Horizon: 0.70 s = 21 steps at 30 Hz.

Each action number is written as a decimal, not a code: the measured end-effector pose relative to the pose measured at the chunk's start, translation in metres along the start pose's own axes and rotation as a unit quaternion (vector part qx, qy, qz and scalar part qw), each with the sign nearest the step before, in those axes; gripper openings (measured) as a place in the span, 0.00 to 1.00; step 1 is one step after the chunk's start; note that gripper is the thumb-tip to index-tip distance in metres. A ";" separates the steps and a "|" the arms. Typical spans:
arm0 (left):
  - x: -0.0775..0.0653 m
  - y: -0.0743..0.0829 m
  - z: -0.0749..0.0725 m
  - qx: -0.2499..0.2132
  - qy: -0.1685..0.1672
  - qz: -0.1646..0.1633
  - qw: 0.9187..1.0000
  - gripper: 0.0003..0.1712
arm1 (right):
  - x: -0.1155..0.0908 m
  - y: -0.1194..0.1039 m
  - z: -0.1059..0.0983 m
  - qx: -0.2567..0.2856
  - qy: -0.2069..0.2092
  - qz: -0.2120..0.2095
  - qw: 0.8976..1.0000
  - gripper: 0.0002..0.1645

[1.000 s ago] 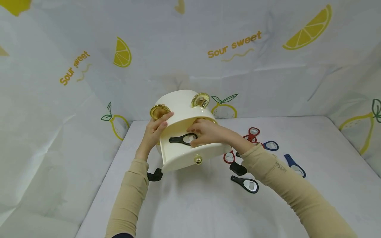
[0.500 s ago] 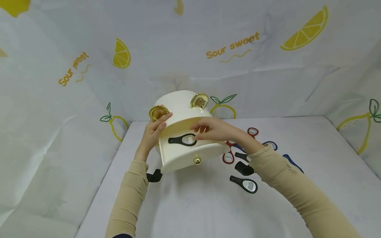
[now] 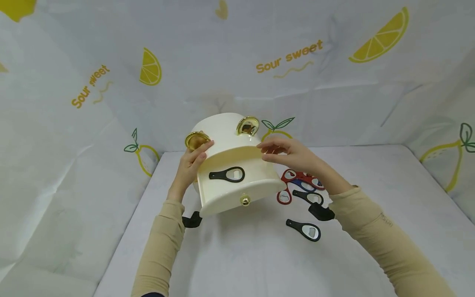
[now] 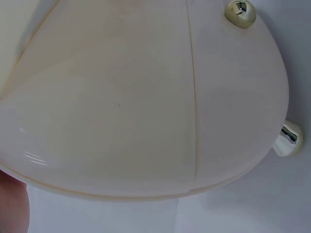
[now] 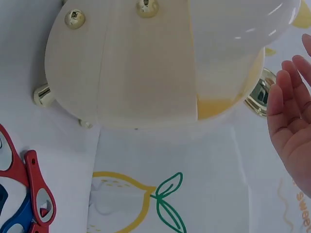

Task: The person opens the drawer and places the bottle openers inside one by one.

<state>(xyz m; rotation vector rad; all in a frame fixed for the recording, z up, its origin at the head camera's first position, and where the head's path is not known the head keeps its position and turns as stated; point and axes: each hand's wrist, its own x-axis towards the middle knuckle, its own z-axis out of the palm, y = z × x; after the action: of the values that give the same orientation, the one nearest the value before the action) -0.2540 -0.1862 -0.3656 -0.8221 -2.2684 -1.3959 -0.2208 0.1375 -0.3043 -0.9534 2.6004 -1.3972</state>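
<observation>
A rounded white box (image 3: 222, 128) has two gold ear-shaped pieces on top and a pulled-out drawer (image 3: 222, 198) with a gold knob. Inside the drawer lies a black bottle opener (image 3: 227, 174), its handle pointing left. My left hand (image 3: 188, 167) grips the box's left side, with thumb and fingers at the upper rim near the left gold ear. Beside the box's right edge, my right hand (image 3: 287, 152) holds nothing, its fingers loosely bent. The right wrist view shows its palm and fingers (image 5: 291, 102) next to a gold ear (image 5: 262, 92).
On the white table, several red and blue bottle openers (image 3: 284, 196) overlap right of the box. A black opener (image 3: 311, 198) lies by them, another black one (image 3: 304, 230) closer to me. A lemon-print cloth (image 3: 222, 66) hangs behind.
My right hand has drawn back to the right out of the drawer, leaving the black bottle opener lying there. The left hand and the box look nearly unmoved.
</observation>
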 end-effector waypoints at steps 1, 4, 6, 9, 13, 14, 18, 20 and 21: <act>0.000 0.001 0.000 0.001 0.000 -0.005 1.000 0.20 | -0.003 0.002 -0.002 0.001 0.009 -0.002 1.000 0.21; 0.001 0.009 -0.001 0.006 -0.001 -0.015 1.000 0.20 | -0.012 0.010 -0.008 0.018 0.031 0.006 0.999 0.23; 0.001 0.018 -0.001 0.010 -0.004 -0.017 1.000 0.19 | -0.019 0.015 -0.013 0.033 0.045 0.009 0.998 0.24; 0.001 0.029 -0.002 0.013 -0.008 -0.020 1.000 0.19 | -0.029 0.022 -0.020 0.052 0.064 0.022 0.996 0.26; -0.001 0.025 -0.002 0.009 -0.006 -0.023 1.000 0.19 | -0.043 0.031 -0.027 0.059 0.084 0.050 0.994 0.26; -0.002 0.022 -0.001 0.008 -0.005 -0.024 1.000 0.19 | -0.047 0.034 -0.028 0.057 0.089 0.058 0.993 0.26; -0.002 0.004 0.000 0.003 0.000 -0.019 1.000 0.20 | -0.063 0.045 -0.034 0.046 0.113 0.077 0.989 0.25; -0.001 0.001 0.001 0.002 0.001 -0.012 1.000 0.20 | -0.071 0.052 -0.038 0.040 0.124 0.078 0.988 0.25; -0.001 0.000 0.001 0.001 0.003 -0.008 1.000 0.20 | -0.075 0.055 -0.039 0.039 0.129 0.078 0.988 0.24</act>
<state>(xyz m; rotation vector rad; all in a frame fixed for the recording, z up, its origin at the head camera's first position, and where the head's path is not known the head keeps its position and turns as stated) -0.2533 -0.1855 -0.3667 -0.7997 -2.2775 -1.4015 -0.1996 0.2290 -0.3414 -0.5772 2.7005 -1.6641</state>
